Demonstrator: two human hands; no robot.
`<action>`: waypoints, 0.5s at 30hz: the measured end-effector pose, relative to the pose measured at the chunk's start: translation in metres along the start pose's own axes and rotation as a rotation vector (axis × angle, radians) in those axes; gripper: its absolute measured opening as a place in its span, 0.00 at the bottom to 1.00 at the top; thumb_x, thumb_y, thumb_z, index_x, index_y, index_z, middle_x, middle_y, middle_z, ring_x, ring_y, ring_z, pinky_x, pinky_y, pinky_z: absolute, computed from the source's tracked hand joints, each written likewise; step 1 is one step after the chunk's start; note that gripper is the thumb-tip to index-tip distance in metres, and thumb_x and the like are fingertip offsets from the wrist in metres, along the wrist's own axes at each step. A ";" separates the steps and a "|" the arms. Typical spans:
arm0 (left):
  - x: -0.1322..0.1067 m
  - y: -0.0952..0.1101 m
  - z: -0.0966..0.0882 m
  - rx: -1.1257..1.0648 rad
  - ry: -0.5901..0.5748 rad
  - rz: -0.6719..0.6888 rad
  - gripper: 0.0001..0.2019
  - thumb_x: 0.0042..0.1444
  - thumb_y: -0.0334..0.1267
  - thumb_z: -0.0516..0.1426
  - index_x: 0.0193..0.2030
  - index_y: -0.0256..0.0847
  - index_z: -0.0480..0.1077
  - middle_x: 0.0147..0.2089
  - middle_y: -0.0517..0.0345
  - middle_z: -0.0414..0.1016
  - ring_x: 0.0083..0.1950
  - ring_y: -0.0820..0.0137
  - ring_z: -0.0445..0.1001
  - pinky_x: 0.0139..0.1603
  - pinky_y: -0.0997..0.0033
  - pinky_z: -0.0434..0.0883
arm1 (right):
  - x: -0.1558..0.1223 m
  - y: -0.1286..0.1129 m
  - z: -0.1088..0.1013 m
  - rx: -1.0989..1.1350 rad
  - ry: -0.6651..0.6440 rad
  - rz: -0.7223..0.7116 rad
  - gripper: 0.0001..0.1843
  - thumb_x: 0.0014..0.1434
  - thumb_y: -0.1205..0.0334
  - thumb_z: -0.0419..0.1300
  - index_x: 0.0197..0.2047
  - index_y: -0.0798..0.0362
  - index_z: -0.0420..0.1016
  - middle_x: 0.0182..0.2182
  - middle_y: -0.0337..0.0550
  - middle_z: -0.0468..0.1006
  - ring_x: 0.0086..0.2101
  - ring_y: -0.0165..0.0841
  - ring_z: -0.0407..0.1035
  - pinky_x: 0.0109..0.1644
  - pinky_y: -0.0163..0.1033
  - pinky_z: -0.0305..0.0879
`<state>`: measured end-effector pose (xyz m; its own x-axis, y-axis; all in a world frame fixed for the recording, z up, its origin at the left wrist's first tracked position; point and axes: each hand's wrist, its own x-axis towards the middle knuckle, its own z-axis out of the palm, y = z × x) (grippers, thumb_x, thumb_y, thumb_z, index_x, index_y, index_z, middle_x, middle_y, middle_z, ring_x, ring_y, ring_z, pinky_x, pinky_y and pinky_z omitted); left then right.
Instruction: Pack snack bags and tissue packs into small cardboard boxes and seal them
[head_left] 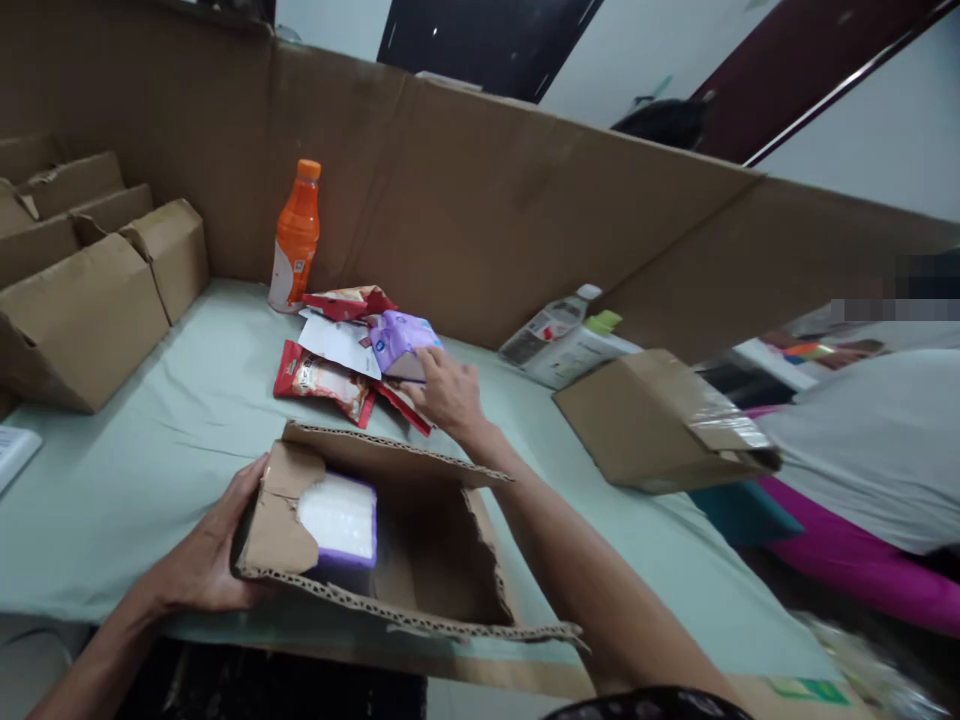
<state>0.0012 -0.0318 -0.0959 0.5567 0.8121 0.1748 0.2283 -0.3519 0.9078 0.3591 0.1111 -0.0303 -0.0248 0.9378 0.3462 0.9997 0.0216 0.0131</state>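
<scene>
My left hand (214, 550) grips the left end of an open cardboard box (397, 447) at the table's front edge. Inside that box, at its left end, lies a tissue pack (341, 520), white with purple edges. Beyond the box, my right hand (448, 392) is closed on the right side of a purple tissue pack (403, 340); some of its fingers are hidden. That pack rests against a pile of red-and-white snack bags (324, 383) and a white packet (341, 345).
An orange drink bottle (296, 240) stands behind the bags. Several cardboard boxes (82, 320) line the left side. Near the right stand a clear bottle (551, 325), a green-capped white container (581, 352) and another carton (645, 420). A cardboard wall (487, 200) rises behind; another person (862, 450) is at right.
</scene>
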 end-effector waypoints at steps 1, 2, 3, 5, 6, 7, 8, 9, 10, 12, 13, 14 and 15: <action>0.000 0.000 0.000 -0.016 -0.014 -0.009 0.57 0.51 0.55 0.67 0.80 0.55 0.39 0.80 0.46 0.47 0.76 0.35 0.56 0.74 0.27 0.56 | -0.006 0.002 -0.006 0.028 0.015 0.017 0.25 0.58 0.63 0.64 0.58 0.58 0.75 0.57 0.62 0.78 0.51 0.53 0.74 0.50 0.53 0.67; 0.000 0.001 0.000 -0.031 -0.024 -0.019 0.57 0.52 0.56 0.67 0.81 0.54 0.38 0.81 0.46 0.46 0.76 0.35 0.55 0.74 0.26 0.55 | -0.014 0.005 -0.017 0.087 0.043 0.033 0.23 0.59 0.63 0.62 0.58 0.58 0.76 0.56 0.61 0.79 0.49 0.52 0.75 0.50 0.53 0.68; 0.000 0.003 -0.001 -0.043 -0.028 -0.026 0.56 0.52 0.57 0.67 0.81 0.54 0.38 0.81 0.46 0.45 0.77 0.35 0.54 0.74 0.26 0.54 | -0.023 0.008 -0.033 0.181 0.076 0.036 0.20 0.61 0.62 0.62 0.55 0.57 0.78 0.53 0.59 0.81 0.47 0.50 0.76 0.48 0.52 0.70; 0.002 0.007 -0.001 -0.062 -0.034 -0.028 0.56 0.53 0.58 0.66 0.81 0.53 0.39 0.81 0.46 0.45 0.78 0.35 0.52 0.75 0.27 0.54 | -0.044 0.011 -0.076 0.451 0.122 -0.020 0.14 0.64 0.58 0.61 0.48 0.53 0.82 0.44 0.50 0.85 0.39 0.42 0.78 0.44 0.47 0.73; 0.003 0.009 -0.001 -0.072 -0.041 -0.023 0.56 0.53 0.59 0.67 0.81 0.53 0.40 0.81 0.46 0.45 0.78 0.35 0.52 0.75 0.27 0.54 | -0.055 0.009 -0.098 0.572 0.091 -0.099 0.12 0.65 0.55 0.61 0.45 0.50 0.84 0.40 0.46 0.86 0.37 0.40 0.79 0.43 0.44 0.74; 0.004 0.011 -0.001 -0.081 -0.045 -0.020 0.56 0.53 0.59 0.67 0.80 0.53 0.40 0.81 0.46 0.46 0.77 0.36 0.52 0.75 0.28 0.55 | -0.067 0.003 -0.118 0.664 0.014 -0.190 0.11 0.66 0.54 0.62 0.43 0.48 0.84 0.37 0.43 0.86 0.36 0.37 0.79 0.41 0.42 0.74; 0.005 0.013 -0.001 -0.088 -0.048 -0.020 0.55 0.53 0.58 0.67 0.80 0.53 0.41 0.80 0.46 0.47 0.77 0.36 0.53 0.75 0.29 0.55 | -0.077 -0.006 -0.135 0.727 -0.100 -0.302 0.10 0.67 0.55 0.63 0.43 0.47 0.85 0.36 0.41 0.86 0.35 0.36 0.79 0.40 0.40 0.74; 0.005 0.013 0.000 -0.091 -0.049 -0.020 0.55 0.53 0.58 0.67 0.80 0.54 0.41 0.80 0.47 0.47 0.77 0.37 0.54 0.75 0.30 0.57 | -0.087 -0.017 -0.146 0.749 -0.234 -0.419 0.09 0.67 0.55 0.63 0.46 0.46 0.85 0.38 0.40 0.87 0.36 0.35 0.80 0.41 0.38 0.75; 0.006 0.014 0.000 -0.090 -0.040 -0.021 0.54 0.54 0.56 0.67 0.80 0.54 0.41 0.80 0.47 0.47 0.77 0.38 0.55 0.75 0.30 0.58 | -0.095 -0.030 -0.152 0.728 -0.356 -0.508 0.12 0.66 0.56 0.65 0.50 0.47 0.84 0.42 0.42 0.87 0.40 0.36 0.81 0.44 0.39 0.76; 0.006 0.014 0.000 -0.073 -0.019 -0.009 0.54 0.54 0.54 0.68 0.80 0.54 0.42 0.80 0.47 0.48 0.76 0.38 0.56 0.75 0.31 0.59 | -0.106 -0.057 -0.148 0.603 -0.540 -0.600 0.25 0.62 0.58 0.68 0.62 0.50 0.77 0.56 0.49 0.82 0.51 0.42 0.78 0.54 0.44 0.76; 0.005 0.013 0.000 -0.063 -0.013 0.003 0.55 0.53 0.53 0.69 0.80 0.54 0.42 0.80 0.46 0.49 0.76 0.38 0.55 0.75 0.31 0.59 | -0.109 -0.069 -0.141 0.534 -0.598 -0.607 0.33 0.60 0.58 0.69 0.67 0.52 0.73 0.61 0.54 0.78 0.56 0.46 0.75 0.58 0.48 0.74; 0.005 0.013 0.000 -0.054 -0.012 0.016 0.56 0.52 0.52 0.69 0.80 0.53 0.42 0.79 0.46 0.50 0.77 0.37 0.55 0.74 0.31 0.59 | -0.110 -0.079 -0.132 0.479 -0.638 -0.600 0.38 0.58 0.58 0.70 0.70 0.55 0.69 0.64 0.58 0.74 0.59 0.50 0.73 0.60 0.52 0.72; 0.005 0.013 0.000 -0.044 -0.011 0.023 0.56 0.51 0.52 0.69 0.80 0.52 0.42 0.79 0.45 0.52 0.77 0.37 0.54 0.74 0.31 0.59 | -0.110 -0.088 -0.123 0.445 -0.666 -0.589 0.41 0.57 0.58 0.70 0.71 0.57 0.66 0.64 0.61 0.73 0.60 0.51 0.71 0.61 0.54 0.71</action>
<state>0.0065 -0.0320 -0.0834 0.5701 0.7987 0.1923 0.1800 -0.3498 0.9194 0.2732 -0.0369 0.0459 -0.6463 0.7360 -0.2014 0.7429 0.5465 -0.3866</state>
